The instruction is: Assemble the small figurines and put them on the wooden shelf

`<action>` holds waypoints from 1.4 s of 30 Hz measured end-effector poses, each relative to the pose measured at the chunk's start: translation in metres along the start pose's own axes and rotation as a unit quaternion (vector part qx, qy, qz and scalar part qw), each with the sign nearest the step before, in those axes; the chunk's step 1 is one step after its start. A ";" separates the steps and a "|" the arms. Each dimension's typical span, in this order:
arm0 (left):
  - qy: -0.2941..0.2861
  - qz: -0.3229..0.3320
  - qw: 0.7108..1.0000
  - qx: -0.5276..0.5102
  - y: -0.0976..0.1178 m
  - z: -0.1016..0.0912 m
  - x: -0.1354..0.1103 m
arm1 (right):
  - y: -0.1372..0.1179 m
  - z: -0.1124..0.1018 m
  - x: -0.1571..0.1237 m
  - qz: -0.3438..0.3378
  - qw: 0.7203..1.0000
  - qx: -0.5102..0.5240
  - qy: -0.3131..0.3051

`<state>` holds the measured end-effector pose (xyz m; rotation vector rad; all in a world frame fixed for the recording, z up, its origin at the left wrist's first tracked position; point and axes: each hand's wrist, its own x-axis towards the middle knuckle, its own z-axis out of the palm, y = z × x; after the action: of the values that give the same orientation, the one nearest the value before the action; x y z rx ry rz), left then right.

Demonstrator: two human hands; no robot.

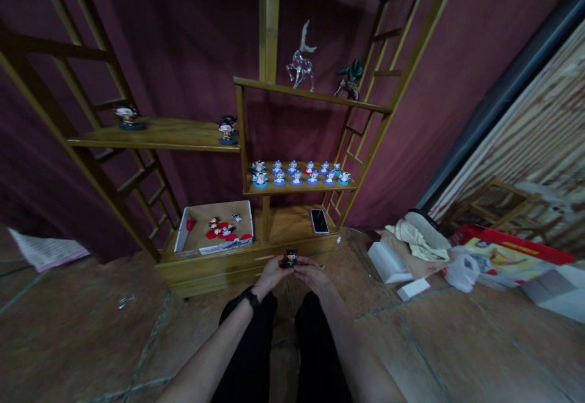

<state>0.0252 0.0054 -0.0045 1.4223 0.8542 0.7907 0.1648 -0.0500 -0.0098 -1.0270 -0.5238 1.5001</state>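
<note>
A small dark figurine [290,259] with black hair is held upright between both hands, in front of the cabinet's drawers. My left hand [273,272], with a black watch on its wrist, has its fingers closed on the figurine's left side. My right hand [311,274] grips it from the right with thumb and fingers. Ahead on the left, a shallow cardboard box [214,209] on the cabinet holds several little figurines and red round bases. Similar black-haired figurines stand on the left shelf [183,133], one [130,116] at its left end and others [227,129] at its right end.
Two rows of blue and white figurines [296,177] fill the middle shelf. Above stand a clear deer figure [301,64] and a green figure [351,77]. A phone [319,221] lies on the cabinet top. White boxes [387,263] and a plastic bag [462,271] sit on the floor right.
</note>
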 end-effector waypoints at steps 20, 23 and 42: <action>0.013 -0.014 0.999 0.047 0.003 -0.002 -0.004 | -0.008 0.003 -0.005 0.018 0.999 0.004 -0.033; 0.021 -0.006 0.999 0.046 0.002 -0.002 -0.004 | -0.009 0.003 -0.004 0.027 0.999 -0.003 -0.018; 0.210 0.041 0.964 0.155 0.164 -0.143 -0.051 | -0.012 0.005 -0.006 0.036 0.998 -0.040 0.038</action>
<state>-0.1182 0.0333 0.1647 1.5970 1.2952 1.0817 0.1672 -0.0522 0.0040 -1.1719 -0.5011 1.5058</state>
